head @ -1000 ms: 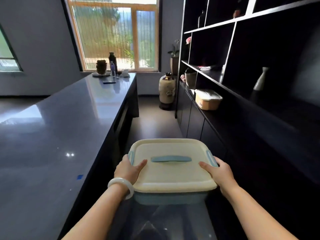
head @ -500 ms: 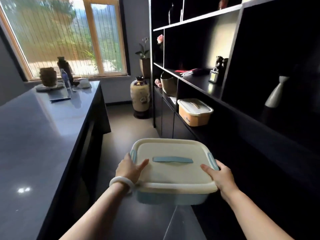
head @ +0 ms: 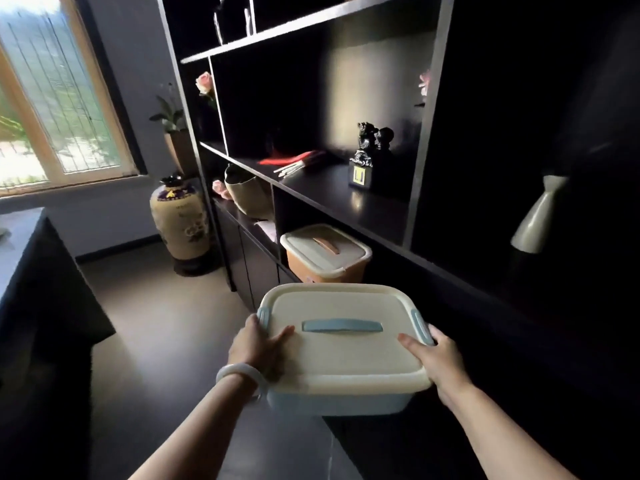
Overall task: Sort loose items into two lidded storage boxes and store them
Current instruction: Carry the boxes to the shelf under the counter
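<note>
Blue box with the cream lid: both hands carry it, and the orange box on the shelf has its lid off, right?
Not quite: the head view shows the orange box with its lid on. The left hand and right hand do carry the blue box.

No legible text. Yellow plate on the figurine base (head: pixel 359 175) carries dark marks, too blurred to read. Purple markings on the floor vase (head: pixel 180 220) are likewise unreadable.

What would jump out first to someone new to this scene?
The cream-lidded blue box, held low in the middle by the left hand and right hand. Just beyond it, an orange box with its lid on sits in a lower bay of the dark shelving. A patterned floor vase stands left of it.
</note>
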`<state>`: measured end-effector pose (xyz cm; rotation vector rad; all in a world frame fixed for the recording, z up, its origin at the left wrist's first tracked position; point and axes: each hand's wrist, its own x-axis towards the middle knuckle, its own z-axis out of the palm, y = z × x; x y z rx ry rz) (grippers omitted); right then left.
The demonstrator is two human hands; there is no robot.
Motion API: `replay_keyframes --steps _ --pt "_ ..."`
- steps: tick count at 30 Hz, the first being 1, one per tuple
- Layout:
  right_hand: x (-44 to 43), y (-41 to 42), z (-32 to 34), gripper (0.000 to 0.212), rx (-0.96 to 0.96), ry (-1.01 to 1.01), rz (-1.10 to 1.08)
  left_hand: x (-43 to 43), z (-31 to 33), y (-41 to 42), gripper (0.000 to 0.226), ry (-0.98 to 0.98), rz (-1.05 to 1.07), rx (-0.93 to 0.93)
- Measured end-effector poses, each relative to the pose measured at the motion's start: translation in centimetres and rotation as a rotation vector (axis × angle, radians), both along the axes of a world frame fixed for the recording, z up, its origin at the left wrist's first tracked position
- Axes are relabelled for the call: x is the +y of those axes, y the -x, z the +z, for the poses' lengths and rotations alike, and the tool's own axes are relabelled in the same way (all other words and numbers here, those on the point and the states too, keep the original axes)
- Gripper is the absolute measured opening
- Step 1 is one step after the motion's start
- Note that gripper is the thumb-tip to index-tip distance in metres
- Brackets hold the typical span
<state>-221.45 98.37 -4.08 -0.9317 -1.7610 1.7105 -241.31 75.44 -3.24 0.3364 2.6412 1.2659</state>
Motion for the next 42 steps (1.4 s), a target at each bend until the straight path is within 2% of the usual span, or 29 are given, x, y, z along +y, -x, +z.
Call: replay_keyframes --steps 5,7,10,14,15,19,27,29,33,42 --pt "3.0 3.0 -1.4 0.075 -0.089 -0.007 -0.195 7.0 -1.5 7.1 0.059 0.052 -0.199 0.042" --pt "3.4 3.7 -1.9 0.085 -0.1 0.005 -0.306 9.5 -2.0 9.3 0.059 0.053 -0.286 0.026" --pt "3.9 4.1 -2.9 0.079 -0.145 0.028 -0.457 13.2 -2.6 11.9 0.063 0.035 -0.427 -0.028" --pt "4.0 3.8 -3.8 0.062 -0.177 0.062 -0.622 17.2 -3.4 13.2 0.064 0.043 -0.586 0.007" --pt "4.0 3.7 -4.0 0.062 -0.174 0.071 -0.667 18.1 -3.8 13.3 0.064 0.046 -0.615 -0.02" --pt "4.8 3.3 -5.1 0.086 -0.177 0.133 -0.801 21.0 -5.4 13.4 0.06 0.06 -0.699 -0.123" --pt "6.0 3.5 -7.7 0.087 -0.182 0.216 -0.929 24.9 -8.2 13.7 0.05 0.068 -0.769 -0.179" --pt "6.0 3.8 -8.3 0.087 -0.192 0.228 -0.947 25.4 -8.8 13.8 0.055 0.076 -0.782 -0.174" --pt "6.2 4.3 -9.2 0.085 -0.178 0.22 -0.985 26.7 -9.6 14.3 0.085 0.097 -0.793 -0.17" --pt "6.8 6.1 -10.7 0.087 -0.166 0.215 -1.058 28.2 -9.9 15.7 0.085 0.108 -0.821 -0.105"
